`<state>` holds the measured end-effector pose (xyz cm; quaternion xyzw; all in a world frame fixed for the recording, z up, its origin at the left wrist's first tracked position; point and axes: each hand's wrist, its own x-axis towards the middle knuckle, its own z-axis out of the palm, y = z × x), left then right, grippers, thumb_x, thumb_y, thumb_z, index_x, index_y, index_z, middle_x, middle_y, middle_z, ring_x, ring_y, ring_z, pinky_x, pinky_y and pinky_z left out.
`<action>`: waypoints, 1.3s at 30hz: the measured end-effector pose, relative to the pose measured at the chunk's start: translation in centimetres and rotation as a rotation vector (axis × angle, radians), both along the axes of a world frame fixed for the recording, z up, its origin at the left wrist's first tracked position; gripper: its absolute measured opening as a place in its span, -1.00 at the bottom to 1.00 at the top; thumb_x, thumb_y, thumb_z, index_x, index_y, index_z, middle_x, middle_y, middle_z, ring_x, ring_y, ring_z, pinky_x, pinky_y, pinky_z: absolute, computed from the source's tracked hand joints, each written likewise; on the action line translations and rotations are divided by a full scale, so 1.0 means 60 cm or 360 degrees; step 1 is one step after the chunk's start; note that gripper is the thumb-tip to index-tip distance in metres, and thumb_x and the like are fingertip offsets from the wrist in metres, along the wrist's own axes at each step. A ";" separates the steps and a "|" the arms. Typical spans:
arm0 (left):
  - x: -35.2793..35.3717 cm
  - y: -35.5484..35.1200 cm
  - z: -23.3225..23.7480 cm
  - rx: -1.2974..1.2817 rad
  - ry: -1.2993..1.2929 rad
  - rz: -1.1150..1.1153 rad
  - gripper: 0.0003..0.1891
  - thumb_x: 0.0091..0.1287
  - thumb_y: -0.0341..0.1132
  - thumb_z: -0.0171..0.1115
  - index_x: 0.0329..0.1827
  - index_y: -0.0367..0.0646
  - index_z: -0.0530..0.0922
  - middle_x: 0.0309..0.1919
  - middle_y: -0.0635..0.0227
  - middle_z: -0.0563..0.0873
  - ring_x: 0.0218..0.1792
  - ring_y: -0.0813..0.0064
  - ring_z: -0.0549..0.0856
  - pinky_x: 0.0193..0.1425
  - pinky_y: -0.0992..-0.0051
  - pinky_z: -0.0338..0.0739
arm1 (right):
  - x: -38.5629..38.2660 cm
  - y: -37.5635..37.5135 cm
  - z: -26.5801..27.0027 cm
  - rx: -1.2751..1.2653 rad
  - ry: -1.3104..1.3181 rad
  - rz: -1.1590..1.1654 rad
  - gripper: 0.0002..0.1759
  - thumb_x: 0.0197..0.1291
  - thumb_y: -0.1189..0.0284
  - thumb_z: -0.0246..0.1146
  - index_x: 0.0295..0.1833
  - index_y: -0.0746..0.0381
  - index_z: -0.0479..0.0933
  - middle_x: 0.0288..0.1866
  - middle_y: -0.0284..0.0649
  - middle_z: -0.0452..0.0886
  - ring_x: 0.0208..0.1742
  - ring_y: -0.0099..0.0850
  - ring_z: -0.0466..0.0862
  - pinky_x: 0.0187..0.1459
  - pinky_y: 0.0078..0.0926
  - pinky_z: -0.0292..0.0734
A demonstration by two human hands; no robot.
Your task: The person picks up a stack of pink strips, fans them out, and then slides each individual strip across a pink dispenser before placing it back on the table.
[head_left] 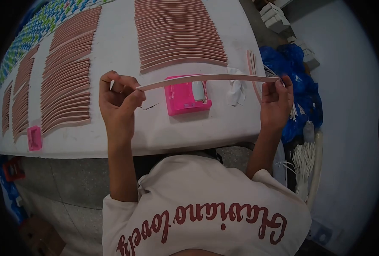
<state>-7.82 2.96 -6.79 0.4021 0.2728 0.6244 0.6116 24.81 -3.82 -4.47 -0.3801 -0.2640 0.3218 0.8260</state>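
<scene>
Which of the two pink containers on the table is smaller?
The small container by the table's near edge, beside the rows of strips. The larger container, below the raised strip, holds something pale.

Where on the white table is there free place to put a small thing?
Bare on the white table: the lane between left and middle rows of flat pinkish strips, and the patch between the bright-pink plastic box and near edge. Crowded: right of the box, by the crumpled white cloth, and far left, under strips.
</scene>
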 end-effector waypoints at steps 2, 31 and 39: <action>-0.021 0.016 -0.004 0.0081 0.0145 -0.0028 -0.55 0.16 -0.69 0.22 0.05 -0.11 0.32 -0.27 0.33 0.64 -0.35 0.62 0.60 -0.30 0.62 0.46 | 0.006 0.003 0.007 -0.0113 -0.0011 0.0296 -0.65 0.23 0.65 0.22 0.14 0.30 0.42 -0.08 -0.14 0.60 -0.08 -0.35 0.73 -0.03 -0.37 0.78; -0.012 0.083 -0.072 0.0209 0.1816 0.0304 -0.71 0.14 -0.60 0.27 -0.10 -0.19 0.45 -0.30 0.43 0.64 -0.51 0.62 0.48 -0.34 0.55 0.47 | 0.054 0.134 -0.111 -0.0783 -0.2021 0.0572 -0.78 0.08 0.64 0.28 -0.15 0.24 0.48 -0.29 -0.25 0.57 -0.31 -0.48 0.57 -0.19 -0.53 0.55; 0.001 0.082 -0.070 0.0056 0.1823 0.0295 -0.73 0.16 -0.59 0.27 -0.10 -0.19 0.47 -0.30 0.43 0.65 -0.50 0.62 0.51 -0.33 0.54 0.47 | 0.050 0.140 -0.121 -0.0834 -0.2025 0.0488 -0.77 0.06 0.63 0.32 -0.17 0.23 0.47 -0.31 -0.28 0.54 -0.36 -0.51 0.53 -0.27 -0.54 0.52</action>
